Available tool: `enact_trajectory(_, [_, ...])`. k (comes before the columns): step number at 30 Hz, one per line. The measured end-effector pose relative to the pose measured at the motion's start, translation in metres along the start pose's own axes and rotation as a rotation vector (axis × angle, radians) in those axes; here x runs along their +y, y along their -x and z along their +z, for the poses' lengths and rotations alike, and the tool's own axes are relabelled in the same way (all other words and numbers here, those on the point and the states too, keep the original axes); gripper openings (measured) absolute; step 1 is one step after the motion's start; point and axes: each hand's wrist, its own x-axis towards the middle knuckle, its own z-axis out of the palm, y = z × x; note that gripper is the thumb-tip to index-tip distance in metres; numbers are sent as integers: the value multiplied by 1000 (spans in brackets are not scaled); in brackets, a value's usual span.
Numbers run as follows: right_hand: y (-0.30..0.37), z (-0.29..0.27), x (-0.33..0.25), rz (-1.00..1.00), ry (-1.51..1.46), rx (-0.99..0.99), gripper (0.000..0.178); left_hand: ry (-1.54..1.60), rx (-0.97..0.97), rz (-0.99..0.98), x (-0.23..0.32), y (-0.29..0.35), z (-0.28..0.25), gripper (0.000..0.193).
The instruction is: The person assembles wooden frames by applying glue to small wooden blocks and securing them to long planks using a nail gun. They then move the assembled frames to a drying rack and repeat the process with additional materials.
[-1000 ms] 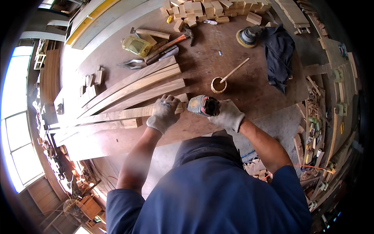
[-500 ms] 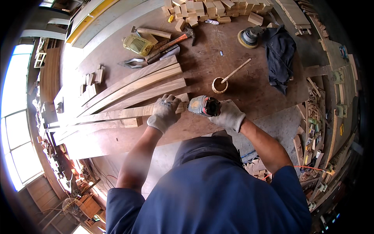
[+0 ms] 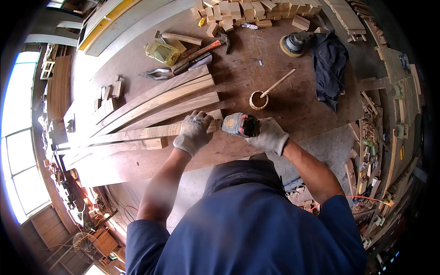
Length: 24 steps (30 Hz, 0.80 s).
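My left hand (image 3: 194, 131), in a pale work glove, closes around a wooden strip (image 3: 151, 133) close to its right end. This strip is one of several long, slightly curved wooden strips fanned out across the worktable. In a matching glove, my right hand (image 3: 271, 136) grips a handheld power tool (image 3: 240, 124) with a worn grey body and a black-and-red end. The tool's front is at the right end of the held strip; whether the two touch, I cannot tell. Just beyond it stands a small round pot (image 3: 258, 101) with a stick (image 3: 278, 83) leaning in it.
On the brown worktable (image 3: 247, 50) lie a hammer (image 3: 206, 47), a clear plastic bottle (image 3: 162, 53) and pliers (image 3: 158, 74). A sander (image 3: 294, 43) sits beside a dark cloth (image 3: 329, 68) at the far right. Wooden blocks (image 3: 247, 10) are piled along the back.
The power tool has tipped very slightly in my right hand, showing more red at its end. My left hand and the strips have not visibly moved.
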Motion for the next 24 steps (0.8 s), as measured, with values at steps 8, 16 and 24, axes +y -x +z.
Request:
enact_trajectory(8, [10,-18,-18,40,-77,26,24,30,87,35,-1,4,3,41])
enact_trajectory(16, [-9,-48,-64,92,-32,-37,29,-158,122,56,-4,10,18,39])
enact_trajectory(24, [-63,-49,-124,67,-17,-117,25,-100,171,-40,20,5,33,23])
